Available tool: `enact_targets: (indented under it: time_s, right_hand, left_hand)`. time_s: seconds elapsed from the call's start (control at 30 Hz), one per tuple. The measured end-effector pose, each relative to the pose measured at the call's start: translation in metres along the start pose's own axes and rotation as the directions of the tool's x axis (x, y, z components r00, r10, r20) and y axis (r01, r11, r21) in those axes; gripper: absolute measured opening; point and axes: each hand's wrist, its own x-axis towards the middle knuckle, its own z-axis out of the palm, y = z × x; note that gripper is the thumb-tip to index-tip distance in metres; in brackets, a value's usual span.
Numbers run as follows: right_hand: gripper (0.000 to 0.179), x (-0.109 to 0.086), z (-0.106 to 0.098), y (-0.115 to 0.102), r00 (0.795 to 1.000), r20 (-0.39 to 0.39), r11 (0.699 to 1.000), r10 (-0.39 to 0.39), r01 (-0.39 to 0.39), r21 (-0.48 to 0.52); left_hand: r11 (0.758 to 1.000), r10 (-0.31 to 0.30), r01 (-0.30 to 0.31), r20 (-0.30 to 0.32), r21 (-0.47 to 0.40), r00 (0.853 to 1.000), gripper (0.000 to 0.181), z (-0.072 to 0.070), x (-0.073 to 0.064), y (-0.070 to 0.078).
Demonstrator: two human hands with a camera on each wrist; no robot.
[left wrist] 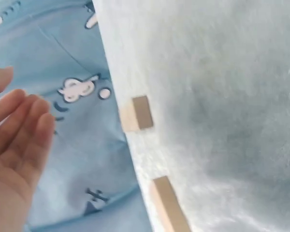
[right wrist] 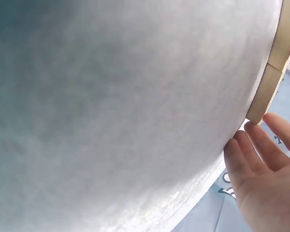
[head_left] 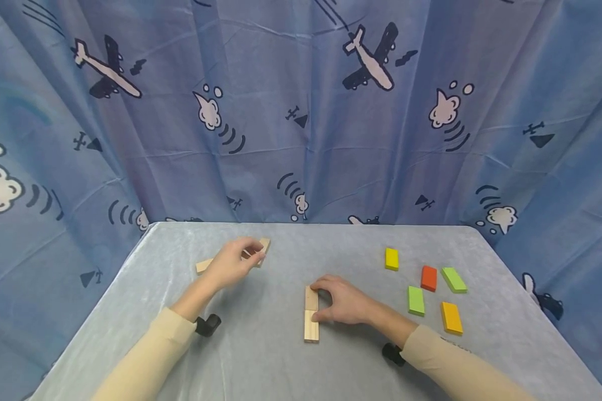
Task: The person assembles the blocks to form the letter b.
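Note:
Two plain wooden blocks lie end to end in front of me, a far block [head_left: 311, 301] and a near block [head_left: 311, 329]. My right hand [head_left: 345, 301] touches them, with fingertips at the far block's outer end and the thumb by the right side, near the joint. In the right wrist view its fingers [right wrist: 261, 154] are fairly straight. My left hand [head_left: 234, 262] hovers at the back left, fingers loosely bent and holding nothing. Around it lie more wooden pieces, one block [head_left: 203, 266] left of the hand and another block [head_left: 265, 245] partly hidden behind the fingers.
On the right side of the cloth-covered table [head_left: 261, 362] lie several coloured blocks: a yellow block [head_left: 392, 258], a red block [head_left: 428, 278], two green ones and an orange block [head_left: 451, 318]. A blue patterned curtain [head_left: 301, 111] hangs behind the table.

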Motion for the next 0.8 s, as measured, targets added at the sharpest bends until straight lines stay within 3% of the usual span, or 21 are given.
enact_targets:
  time_s: [0.13, 0.3, 0.5, 0.67, 0.8]
  right_hand:
    - [0.065, -0.001, -0.001, 0.0, 1.0, 0.0, 1.0, 0.008, -0.008, 0.001]
    - [0.066, -0.001, -0.001, 0.001, 1.0, -0.006, 1.0, 0.006, -0.006, 0.012]
    - [0.067, -0.001, -0.001, 0.003, 1.0, -0.003, 1.0, 0.006, -0.006, 0.013]
    - [0.066, -0.001, -0.001, 0.002, 1.0, 0.001, 1.0, -0.003, 0.003, 0.004]
    - [0.066, -0.001, -0.001, 0.002, 1.0, 0.006, 1.0, -0.007, 0.007, 0.0]
  left_hand:
    - [0.999, -0.017, 0.014, -0.082, -0.041, 0.997, 0.022, 0.002, 0.005, -0.011]
    - [0.995, -0.059, 0.048, -0.125, -0.082, 0.99, 0.026, 0.009, 0.011, -0.024]
    - [0.982, -0.172, 0.159, -0.126, -0.104, 0.977, 0.031, 0.021, 0.016, -0.041]
    - [0.949, -0.304, 0.292, -0.096, -0.123, 0.948, 0.037, 0.028, 0.019, -0.05]
    - [0.922, -0.37, 0.359, -0.057, -0.147, 0.927, 0.042, 0.031, 0.02, -0.053]
